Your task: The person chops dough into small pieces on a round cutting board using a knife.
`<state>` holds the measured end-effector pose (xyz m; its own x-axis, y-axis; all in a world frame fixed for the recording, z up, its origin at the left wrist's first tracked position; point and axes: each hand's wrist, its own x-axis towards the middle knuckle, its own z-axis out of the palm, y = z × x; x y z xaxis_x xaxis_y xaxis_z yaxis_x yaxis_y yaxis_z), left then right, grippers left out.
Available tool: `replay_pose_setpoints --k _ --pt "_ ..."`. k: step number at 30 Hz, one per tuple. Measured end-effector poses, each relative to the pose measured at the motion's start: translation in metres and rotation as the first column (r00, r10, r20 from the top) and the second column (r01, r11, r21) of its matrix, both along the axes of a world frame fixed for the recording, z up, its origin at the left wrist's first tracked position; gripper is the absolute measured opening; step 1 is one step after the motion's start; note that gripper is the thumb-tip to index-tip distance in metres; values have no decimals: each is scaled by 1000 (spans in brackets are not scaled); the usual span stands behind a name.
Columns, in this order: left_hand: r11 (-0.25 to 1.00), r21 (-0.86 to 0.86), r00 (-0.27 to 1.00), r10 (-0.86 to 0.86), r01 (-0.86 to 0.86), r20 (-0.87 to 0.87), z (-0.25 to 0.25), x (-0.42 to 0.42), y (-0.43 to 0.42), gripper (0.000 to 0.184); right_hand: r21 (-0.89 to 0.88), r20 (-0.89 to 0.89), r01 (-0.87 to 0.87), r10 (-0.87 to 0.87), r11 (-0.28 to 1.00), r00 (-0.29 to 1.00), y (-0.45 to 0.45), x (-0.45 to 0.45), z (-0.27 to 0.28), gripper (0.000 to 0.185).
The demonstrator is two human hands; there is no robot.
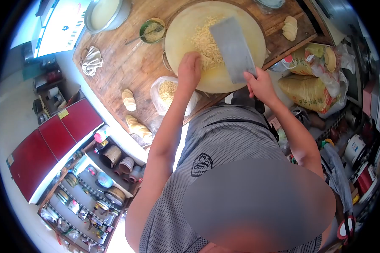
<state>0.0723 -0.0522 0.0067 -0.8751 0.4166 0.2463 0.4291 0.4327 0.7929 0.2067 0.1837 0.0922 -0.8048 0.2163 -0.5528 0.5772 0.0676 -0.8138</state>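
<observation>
On a round pale chopping board lies a heap of finely chopped pale yellow food. My right hand grips the handle of a wide cleaver, its blade tilted across the right side of the heap. My left hand rests at the near left of the heap, fingers bent and close together; what lies under them is hidden. Just below that hand, a clear plastic bag holds more of the chopped food.
A green bowl with a spoon and a large metal basin stand on the wooden table. Sliced pale rolls and a crumpled cloth lie at the left. Sliced pieces sit at right, above filled sacks.
</observation>
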Motion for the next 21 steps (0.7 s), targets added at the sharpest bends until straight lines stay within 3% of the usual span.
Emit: replay_pose_setpoints --k 2,5,7,8,10,14,21 --pt "999 13 998 -35 34 50 4 6 -1 12 6 -7 -11 11 1000 1000 1 5 -2 26" --pt "989 115 995 85 -91 60 4 7 -3 14 36 4 -29 28 999 1000 2 10 -2 26" --pt "986 111 989 132 -125 -59 4 3 -6 17 208 30 -109 105 972 994 1 12 3 25" --pt "986 110 989 134 -127 -57 4 5 -6 17 208 31 -112 107 972 994 1 14 1 25" --pt "998 15 975 -61 66 -213 10 7 -2 20 670 -70 -273 424 691 903 1 16 0 24" --pt "990 -38 961 -138 133 -240 3 14 5 20 703 -10 -353 505 617 863 -1 19 15 21" --pt "997 -36 963 -82 75 -255 -4 14 13 16 731 49 -436 597 525 801 -4 18 21 12"
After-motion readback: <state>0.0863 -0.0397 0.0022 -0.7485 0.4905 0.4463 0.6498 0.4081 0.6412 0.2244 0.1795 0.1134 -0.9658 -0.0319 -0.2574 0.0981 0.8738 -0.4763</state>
